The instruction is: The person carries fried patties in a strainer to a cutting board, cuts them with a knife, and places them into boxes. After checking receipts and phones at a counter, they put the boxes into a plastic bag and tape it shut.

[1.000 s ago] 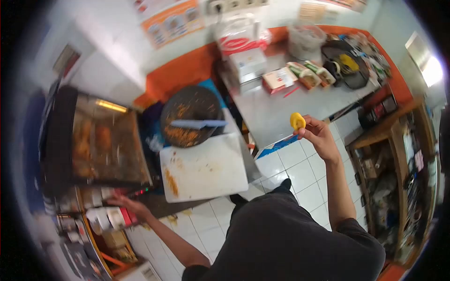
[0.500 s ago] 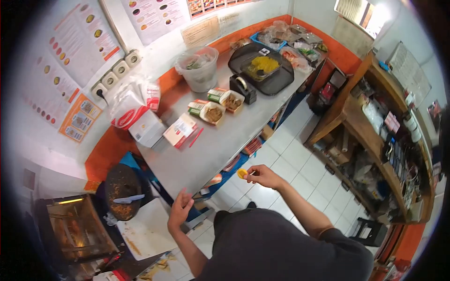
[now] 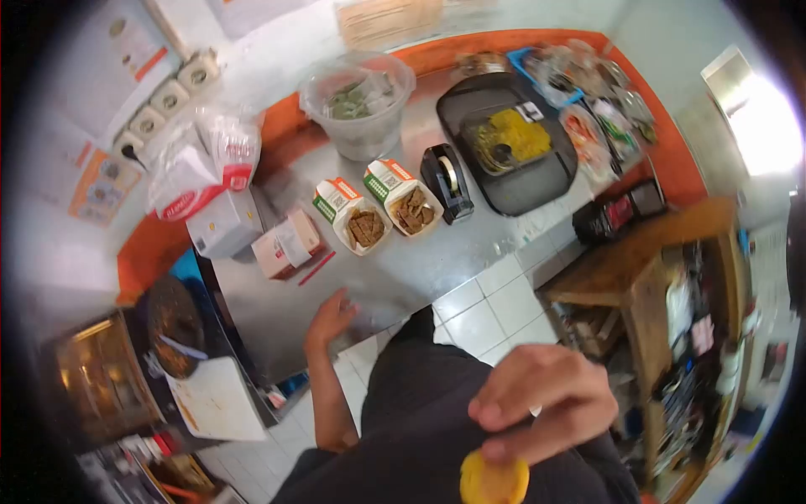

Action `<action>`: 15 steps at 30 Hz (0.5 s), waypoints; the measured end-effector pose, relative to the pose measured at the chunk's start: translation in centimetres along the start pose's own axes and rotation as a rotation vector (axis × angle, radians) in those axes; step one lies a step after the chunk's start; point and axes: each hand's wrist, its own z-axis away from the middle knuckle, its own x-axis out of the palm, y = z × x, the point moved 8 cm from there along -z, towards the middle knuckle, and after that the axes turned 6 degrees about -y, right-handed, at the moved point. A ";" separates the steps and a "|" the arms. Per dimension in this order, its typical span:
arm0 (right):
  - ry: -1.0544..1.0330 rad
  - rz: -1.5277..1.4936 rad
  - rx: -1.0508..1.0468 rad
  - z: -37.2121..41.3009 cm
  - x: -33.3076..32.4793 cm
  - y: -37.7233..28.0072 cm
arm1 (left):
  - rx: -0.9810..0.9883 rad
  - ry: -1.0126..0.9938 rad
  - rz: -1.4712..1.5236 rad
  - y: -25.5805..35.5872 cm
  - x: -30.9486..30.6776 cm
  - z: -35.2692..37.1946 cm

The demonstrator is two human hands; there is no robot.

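Observation:
My right hand is raised close to the camera in front of my dark shirt. Its thumb and fingers pinch a small round yellow piece with a paler tan middle; I cannot tell what kind it is. My left hand is at the front edge of the metal table, fingers stretched out and holding nothing. Beyond it lie a red stick and a pink-and-white box. Two open paper food boxes, a left one and a right one, hold brown pieces.
A black tape dispenser stands beside a black tray bearing a container of yellow food. Behind is a clear plastic bucket. At left are a white cutting board and a glass-fronted heated cabinet; wooden shelves stand right.
My right hand has come up toward the camera with the yellow piece. My body has moved nearer the table, and my left hand now overlaps its front edge.

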 end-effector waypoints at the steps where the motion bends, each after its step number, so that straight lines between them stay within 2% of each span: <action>1: -0.003 -0.045 -0.052 -0.8 -0.8 0.8 | 0.059 0.065 -0.021 2.4 -0.1 -2.0; 2: -0.019 -0.095 -0.028 -1.6 -1.1 1.8 | 0.108 0.124 -0.058 4.9 -0.6 -3.3; 4: 0.125 -0.146 -0.037 -2.8 -3.8 3.1 | -0.057 0.147 -0.033 8.1 -1.7 -5.9; 5: 0.124 -0.184 -0.021 -3.2 -5.0 3.7 | -0.101 0.223 -0.058 9.1 -2.5 -6.7; 7: 0.050 -0.275 -0.005 -4.2 -7.1 5.0 | -0.164 0.313 -0.083 9.9 -4.0 -8.5; 8: 0.171 -0.281 -0.011 -5.1 -8.2 5.7 | -0.233 0.421 -0.164 9.5 -5.0 -9.0; 9: 0.158 -0.322 -0.005 -5.0 -9.3 6.7 | -0.314 0.524 -0.245 8.8 -5.5 -8.9; 11: -0.016 -0.481 -0.127 -4.6 -10.9 8.5 | -0.381 0.618 -0.193 7.0 -5.8 -9.5; 12: -0.026 -0.531 -0.140 -4.3 -12.0 10.1 | -0.398 0.699 -0.159 6.0 -5.9 -9.2; 14: -0.143 -0.330 -0.015 -4.0 -12.9 13.9 | -0.405 0.734 -0.090 4.2 -4.6 -9.2; 15: -0.307 -0.138 0.122 -4.4 -13.1 16.6 | -0.357 0.748 -0.019 3.8 -4.6 -9.7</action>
